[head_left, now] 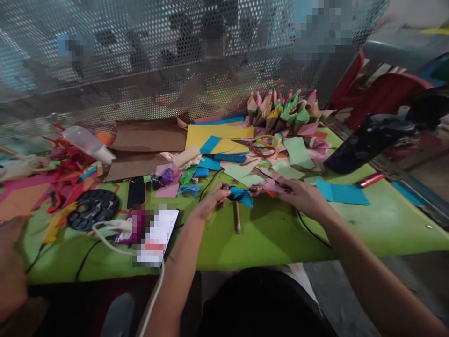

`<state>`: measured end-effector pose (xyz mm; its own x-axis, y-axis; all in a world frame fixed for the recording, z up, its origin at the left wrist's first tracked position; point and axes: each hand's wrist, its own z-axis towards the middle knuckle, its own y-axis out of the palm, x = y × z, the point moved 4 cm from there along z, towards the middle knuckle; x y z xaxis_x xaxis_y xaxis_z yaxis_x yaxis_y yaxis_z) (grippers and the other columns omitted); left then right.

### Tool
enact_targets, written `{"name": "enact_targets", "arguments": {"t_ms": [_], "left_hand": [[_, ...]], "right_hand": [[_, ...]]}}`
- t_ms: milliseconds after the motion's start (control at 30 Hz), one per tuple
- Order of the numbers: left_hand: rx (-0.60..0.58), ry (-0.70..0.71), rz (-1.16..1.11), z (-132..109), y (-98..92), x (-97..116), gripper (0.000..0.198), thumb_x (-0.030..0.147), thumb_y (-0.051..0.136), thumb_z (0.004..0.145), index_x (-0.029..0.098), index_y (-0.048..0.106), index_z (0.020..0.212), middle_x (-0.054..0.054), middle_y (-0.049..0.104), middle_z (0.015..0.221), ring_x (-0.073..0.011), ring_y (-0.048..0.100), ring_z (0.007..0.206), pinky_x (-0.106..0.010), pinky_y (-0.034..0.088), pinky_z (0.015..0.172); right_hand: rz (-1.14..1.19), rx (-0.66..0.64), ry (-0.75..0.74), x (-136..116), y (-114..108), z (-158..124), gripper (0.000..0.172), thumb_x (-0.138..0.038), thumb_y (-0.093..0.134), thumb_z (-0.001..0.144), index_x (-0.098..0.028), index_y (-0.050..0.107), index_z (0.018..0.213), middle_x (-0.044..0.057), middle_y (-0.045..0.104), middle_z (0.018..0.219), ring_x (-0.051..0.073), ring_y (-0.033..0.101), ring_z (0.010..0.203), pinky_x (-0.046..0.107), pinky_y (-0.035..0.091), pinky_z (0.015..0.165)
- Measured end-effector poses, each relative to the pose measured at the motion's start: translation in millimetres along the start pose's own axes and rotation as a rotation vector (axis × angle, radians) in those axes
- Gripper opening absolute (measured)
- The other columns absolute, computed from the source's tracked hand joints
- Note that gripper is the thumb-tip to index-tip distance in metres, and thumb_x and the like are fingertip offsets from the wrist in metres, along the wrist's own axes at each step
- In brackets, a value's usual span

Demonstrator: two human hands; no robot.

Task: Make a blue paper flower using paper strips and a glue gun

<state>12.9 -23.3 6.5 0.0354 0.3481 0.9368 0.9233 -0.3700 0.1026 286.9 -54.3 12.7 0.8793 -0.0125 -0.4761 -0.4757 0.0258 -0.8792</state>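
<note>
My left hand [212, 202] is closed, its fingertips pinching a curled piece of blue paper [242, 196]. Just below the paper, a thin brown stick like a pencil [238, 218] points towards me; whether it touches the paper is unclear. Over on the other side, my right hand [308, 199] has its fingers curled down at a pinkish object [271, 185], too blurred to name. A black cord [314, 235] runs out from beneath this hand. Pale green paper pieces [242, 174] lie beyond both hands, and a flat blue sheet [342, 192] is right of my right hand.
Scissors [263, 142] rest on yellow paper [199, 135]. Paper cones [280, 110] cluster behind. A dark bottle [365, 145] stands right. Left are a phone [157, 238] with a white cable, a black palette [93, 209], a yellow glue gun [59, 223] and another person's hand [12, 248].
</note>
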Motion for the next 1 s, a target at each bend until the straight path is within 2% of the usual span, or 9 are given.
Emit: {"name": "enact_targets", "arguments": {"t_ms": [133, 233, 333, 400, 500, 600, 767, 900, 1000], "left_hand": [[-0.007, -0.002, 0.005, -1, 0.6, 0, 0.040, 0.044, 0.069, 0.063, 0.021, 0.054, 0.092, 0.006, 0.047, 0.074, -0.0080, 0.039, 0.059, -0.022, 0.032, 0.055], [-0.006, 0.009, -0.001, 0, 1.2, 0, 0.038, 0.045, 0.069, 0.063, 0.021, 0.054, 0.089, 0.006, 0.045, 0.072, -0.0082, 0.038, 0.059, -0.022, 0.031, 0.053], [-0.020, 0.017, -0.004, 1, 2.3, -2, 0.034, 0.044, 0.068, 0.065, 0.021, 0.053, 0.085, 0.006, 0.044, 0.070, -0.0089, 0.039, 0.059, -0.022, 0.033, 0.053], [-0.018, 0.018, -0.015, 1, 2.4, -2, 0.033, 0.043, 0.068, 0.065, 0.021, 0.054, 0.085, 0.006, 0.043, 0.068, -0.0093, 0.039, 0.059, -0.023, 0.034, 0.054], [-0.014, 0.025, -0.022, 1, 2.3, -3, 0.033, 0.041, 0.070, 0.065, 0.021, 0.055, 0.086, 0.006, 0.045, 0.068, -0.0097, 0.041, 0.059, -0.023, 0.033, 0.055], [-0.020, 0.037, -0.030, 1, 2.8, -3, 0.031, 0.039, 0.072, 0.066, 0.021, 0.054, 0.083, 0.005, 0.047, 0.069, -0.0101, 0.042, 0.060, -0.024, 0.033, 0.056], [-0.007, 0.030, -0.065, 1, 4.1, -3, 0.030, 0.037, 0.074, 0.069, 0.021, 0.053, 0.083, 0.006, 0.045, 0.069, -0.0087, 0.039, 0.058, -0.025, 0.030, 0.055], [-0.003, 0.024, -0.059, 1, 5.6, -2, 0.027, 0.036, 0.073, 0.072, 0.021, 0.054, 0.081, 0.007, 0.044, 0.066, -0.0079, 0.037, 0.055, -0.024, 0.029, 0.053], [-0.001, 0.033, -0.042, 2, 6.2, -1, 0.023, 0.036, 0.072, 0.074, 0.021, 0.054, 0.080, 0.007, 0.045, 0.065, -0.0074, 0.036, 0.053, -0.023, 0.030, 0.052]], "right_hand": [[0.398, 0.068, 0.070, 8, -13, 1, 0.023, -0.035, 0.066, 0.071, -0.023, 0.070, 0.090, 0.004, 0.071, 0.081, 0.022, 0.063, 0.073, 0.031, 0.046, 0.063], [0.773, 0.025, 0.146, 1, -17, -2, 0.032, -0.038, 0.074, 0.062, -0.023, 0.064, 0.089, -0.001, 0.064, 0.074, 0.017, 0.056, 0.063, 0.028, 0.044, 0.054], [1.038, 0.068, 0.156, -11, -22, -4, 0.043, -0.030, 0.081, 0.053, -0.026, 0.062, 0.091, -0.003, 0.064, 0.080, 0.015, 0.060, 0.070, 0.024, 0.047, 0.056], [1.123, 0.051, 0.158, -17, -22, -4, 0.037, -0.030, 0.080, 0.056, -0.026, 0.060, 0.087, -0.004, 0.062, 0.074, 0.015, 0.059, 0.065, 0.025, 0.047, 0.054], [1.171, -0.098, 0.145, -27, -17, -5, 0.022, -0.040, 0.073, 0.068, -0.025, 0.060, 0.078, -0.003, 0.056, 0.060, 0.015, 0.052, 0.051, 0.031, 0.046, 0.049], [1.191, -0.143, 0.109, -34, -17, -6, 0.020, -0.038, 0.076, 0.069, -0.025, 0.064, 0.079, -0.005, 0.052, 0.053, 0.015, 0.050, 0.048, 0.030, 0.042, 0.048], [1.156, -0.192, 0.088, -42, -22, -4, 0.031, -0.046, 0.085, 0.063, -0.024, 0.074, 0.081, 0.005, 0.077, 0.081, 0.016, 0.058, 0.060, 0.029, 0.044, 0.052], [0.966, -0.195, 0.016, -43, -26, -3, 0.045, -0.063, 0.082, 0.066, -0.023, 0.077, 0.086, 0.008, 0.078, 0.082, 0.020, 0.063, 0.064, 0.030, 0.046, 0.050], [0.798, -0.143, -0.079, -44, -28, -3, 0.050, -0.070, 0.079, 0.068, -0.022, 0.078, 0.084, 0.008, 0.078, 0.083, 0.024, 0.068, 0.072, 0.034, 0.054, 0.059]]}}
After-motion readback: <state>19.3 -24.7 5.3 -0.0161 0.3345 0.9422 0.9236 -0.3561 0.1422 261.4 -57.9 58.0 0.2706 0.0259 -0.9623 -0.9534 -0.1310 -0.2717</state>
